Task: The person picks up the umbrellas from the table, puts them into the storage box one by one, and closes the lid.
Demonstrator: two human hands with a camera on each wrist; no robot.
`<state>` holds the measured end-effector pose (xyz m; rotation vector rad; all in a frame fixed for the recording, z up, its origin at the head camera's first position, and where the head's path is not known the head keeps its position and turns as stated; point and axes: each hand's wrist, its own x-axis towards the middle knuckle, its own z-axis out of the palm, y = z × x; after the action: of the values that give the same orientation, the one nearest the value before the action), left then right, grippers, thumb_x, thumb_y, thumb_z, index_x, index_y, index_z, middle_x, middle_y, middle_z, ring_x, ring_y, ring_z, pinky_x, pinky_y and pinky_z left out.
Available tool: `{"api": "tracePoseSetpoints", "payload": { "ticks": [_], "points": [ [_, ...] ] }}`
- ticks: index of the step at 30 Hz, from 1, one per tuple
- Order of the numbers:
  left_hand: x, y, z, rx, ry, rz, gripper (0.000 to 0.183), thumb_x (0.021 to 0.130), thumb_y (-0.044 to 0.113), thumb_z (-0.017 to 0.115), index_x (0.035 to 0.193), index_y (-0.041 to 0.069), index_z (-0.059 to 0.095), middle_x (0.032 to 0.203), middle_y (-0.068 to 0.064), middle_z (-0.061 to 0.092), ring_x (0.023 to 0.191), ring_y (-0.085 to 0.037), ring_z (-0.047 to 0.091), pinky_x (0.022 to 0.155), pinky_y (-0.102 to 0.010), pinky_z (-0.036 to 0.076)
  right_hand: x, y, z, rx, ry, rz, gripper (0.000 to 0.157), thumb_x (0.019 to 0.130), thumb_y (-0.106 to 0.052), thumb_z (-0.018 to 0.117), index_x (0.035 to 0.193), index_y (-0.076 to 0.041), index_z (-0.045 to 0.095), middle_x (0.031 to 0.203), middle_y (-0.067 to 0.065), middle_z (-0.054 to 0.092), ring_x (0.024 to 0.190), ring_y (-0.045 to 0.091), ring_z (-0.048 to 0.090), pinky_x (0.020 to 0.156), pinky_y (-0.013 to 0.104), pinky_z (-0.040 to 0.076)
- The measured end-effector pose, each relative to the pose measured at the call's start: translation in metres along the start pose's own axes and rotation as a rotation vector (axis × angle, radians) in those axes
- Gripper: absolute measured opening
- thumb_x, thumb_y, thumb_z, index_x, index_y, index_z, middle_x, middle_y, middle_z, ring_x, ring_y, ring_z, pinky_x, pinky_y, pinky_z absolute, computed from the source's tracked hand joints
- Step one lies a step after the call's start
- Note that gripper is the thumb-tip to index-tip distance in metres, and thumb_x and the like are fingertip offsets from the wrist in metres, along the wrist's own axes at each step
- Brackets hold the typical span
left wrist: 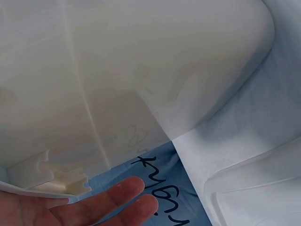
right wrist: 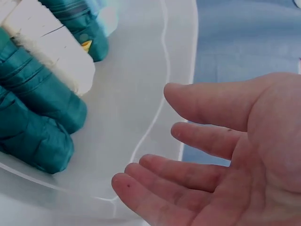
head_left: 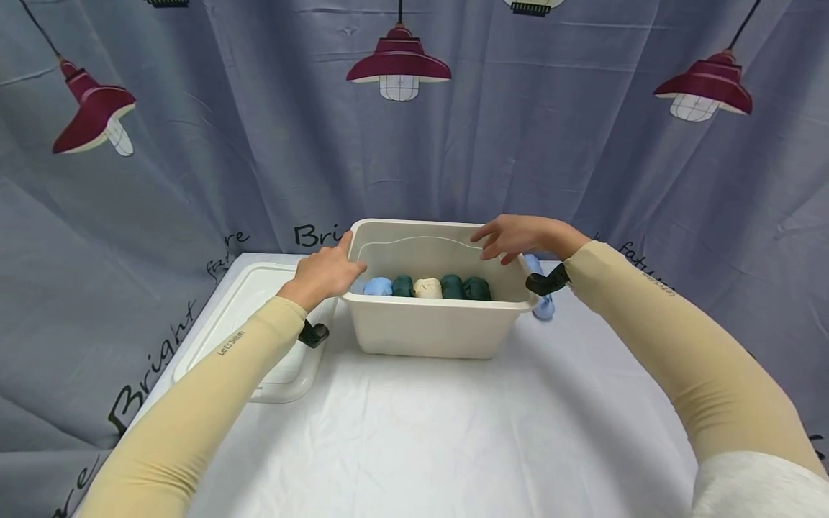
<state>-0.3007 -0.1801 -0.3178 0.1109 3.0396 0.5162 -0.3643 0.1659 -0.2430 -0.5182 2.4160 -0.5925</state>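
A white plastic storage box [head_left: 427, 324] stands on the table, holding a row of rolled fabric bundles: light blue [head_left: 378, 286], cream [head_left: 428, 288] and several dark green [head_left: 477, 288]. My left hand [head_left: 324, 272] holds the box's left rim, thumb toward the inside. Beneath that rim, two of its fingers [left wrist: 124, 190] extend outside the wall in the left wrist view. Over the right end of the box is my right hand [head_left: 518, 235], its fingers loosely spread with nothing held. The green rolls [right wrist: 40, 136] lie apart from those fingertips in the right wrist view.
A white lid [head_left: 294, 381] lies flat to the left of the box, partly behind my left arm. Light blue fabric [head_left: 544, 309] lies just right of the box, partly hidden by my right wrist. White cloth [head_left: 440, 432] covers the table; a patterned curtain [head_left: 285, 144] hangs behind.
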Motion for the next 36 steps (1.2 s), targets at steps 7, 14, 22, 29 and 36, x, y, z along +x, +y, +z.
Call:
{"api": "tracePoseSetpoints", "payload": {
  "ticks": [7, 14, 22, 29, 36],
  "points": [
    [0.0, -0.001, 0.0, -0.013, 0.002, 0.004, 0.081, 0.099, 0.05, 0.043, 0.164, 0.018, 0.007, 0.132, -0.021, 0.062, 0.099, -0.036, 0.068, 0.071, -0.047, 0.048, -0.015, 0.002, -0.006, 0.043, 0.081, -0.035, 0.059, 0.101, -0.018, 0.059, 0.155, -0.007, 0.038, 0.154, 0.025, 0.042, 0.135, 0.041, 0.049, 0.103, 0.051, 0.048],
    [0.001, -0.003, 0.0, -0.019, 0.005, 0.005, 0.082, 0.098, 0.05, 0.043, 0.164, 0.018, 0.007, 0.134, -0.022, 0.061, 0.101, -0.037, 0.067, 0.073, -0.048, 0.048, -0.03, 0.008, -0.01, 0.099, 0.143, -0.064, 0.061, 0.101, -0.018, 0.059, 0.156, -0.008, 0.035, 0.155, 0.024, 0.04, 0.136, 0.04, 0.05, 0.101, 0.049, 0.05],
    [0.0, -0.002, 0.001, -0.029, 0.014, 0.007, 0.081, 0.098, 0.049, 0.043, 0.164, 0.018, 0.008, 0.132, -0.022, 0.062, 0.104, -0.038, 0.066, 0.077, -0.051, 0.048, -0.046, 0.02, -0.012, 0.12, 0.255, -0.083, 0.059, 0.101, -0.026, 0.06, 0.155, -0.013, 0.039, 0.152, 0.023, 0.046, 0.131, 0.04, 0.054, 0.104, 0.052, 0.047],
    [0.0, -0.003, 0.001, -0.03, 0.017, 0.012, 0.08, 0.098, 0.05, 0.042, 0.164, 0.017, 0.008, 0.135, -0.023, 0.061, 0.105, -0.038, 0.066, 0.078, -0.052, 0.048, -0.049, 0.041, -0.016, 0.174, 0.351, -0.057, 0.061, 0.102, -0.029, 0.06, 0.156, -0.014, 0.037, 0.154, 0.02, 0.044, 0.131, 0.039, 0.053, 0.106, 0.054, 0.044],
    [-0.001, -0.001, 0.001, -0.032, 0.011, 0.013, 0.081, 0.098, 0.05, 0.041, 0.164, 0.018, 0.007, 0.133, -0.022, 0.062, 0.104, -0.037, 0.066, 0.08, -0.052, 0.047, -0.046, 0.067, -0.018, 0.192, 0.391, -0.021, 0.069, 0.101, -0.036, 0.06, 0.159, -0.014, 0.03, 0.157, 0.022, 0.038, 0.131, 0.042, 0.051, 0.107, 0.057, 0.042]
  ]
}}
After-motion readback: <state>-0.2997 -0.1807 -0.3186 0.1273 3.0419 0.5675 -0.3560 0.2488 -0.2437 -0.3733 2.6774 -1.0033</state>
